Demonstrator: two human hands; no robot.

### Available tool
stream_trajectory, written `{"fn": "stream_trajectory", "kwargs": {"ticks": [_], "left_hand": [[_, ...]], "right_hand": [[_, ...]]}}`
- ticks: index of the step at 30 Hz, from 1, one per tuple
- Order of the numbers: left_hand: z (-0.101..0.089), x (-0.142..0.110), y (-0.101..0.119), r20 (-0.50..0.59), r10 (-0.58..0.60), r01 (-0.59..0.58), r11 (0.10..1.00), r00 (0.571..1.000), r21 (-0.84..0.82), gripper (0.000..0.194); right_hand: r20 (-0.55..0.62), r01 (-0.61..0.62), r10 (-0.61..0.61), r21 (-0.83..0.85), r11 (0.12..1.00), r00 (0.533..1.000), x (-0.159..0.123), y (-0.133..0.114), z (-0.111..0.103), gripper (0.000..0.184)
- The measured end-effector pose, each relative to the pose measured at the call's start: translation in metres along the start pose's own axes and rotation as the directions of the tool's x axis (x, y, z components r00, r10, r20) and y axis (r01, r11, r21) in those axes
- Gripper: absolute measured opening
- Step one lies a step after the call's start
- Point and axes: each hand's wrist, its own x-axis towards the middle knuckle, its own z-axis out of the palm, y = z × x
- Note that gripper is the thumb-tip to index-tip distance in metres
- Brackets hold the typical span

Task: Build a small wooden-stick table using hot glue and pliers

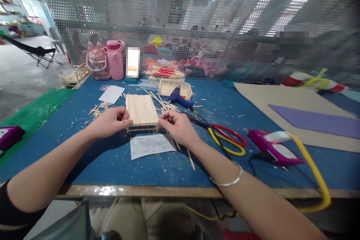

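A flat panel of glued wooden sticks lies on the blue table, raised on a small stick frame. My left hand pinches its near left corner with curled fingers. My right hand grips its near right corner, fingers closed; a silver bangle sits on that wrist. A white sheet of paper lies just in front of the panel. Loose sticks are scattered behind and beside it.
A blue glue gun and red-and-yellow scissors lie right of the panel. A purple tool with a yellow cord sits further right. Two pink bottles, stick bundles, another stick frame and a mesh fence stand behind. Purple and tan sheets lie far right.
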Motion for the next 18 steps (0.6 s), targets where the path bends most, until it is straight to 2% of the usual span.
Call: {"fn": "stream_trajectory", "kwargs": {"ticks": [10,14,16,18], "left_hand": [[0.0006,0.0018,-0.0022,0.053,-0.027,0.033,0.993,0.998,-0.117,0.024],[-0.0016,0.0010,-0.0020,0.066,-0.019,0.027,0.993,0.998,-0.116,0.026],[-0.0053,-0.0010,0.0000,0.021,-0.032,0.034,0.995,0.999,-0.093,0.025],[-0.0091,-0.0040,0.0030,-0.141,-0.025,0.017,0.998,0.990,-0.054,0.027]], "right_hand": [[0.000,-0.009,0.009,-0.026,1.000,1.000,-0.0002,-0.0024,-0.0008,0.010],[0.004,0.010,-0.010,-0.040,0.999,1.000,0.0008,-0.0010,-0.0014,0.010],[-0.032,0.051,-0.052,-0.045,0.998,0.998,0.0004,-0.0003,-0.0029,0.010],[-0.099,0.125,-0.133,-0.081,0.989,0.986,-0.0011,0.0002,-0.0042,0.011]]}}
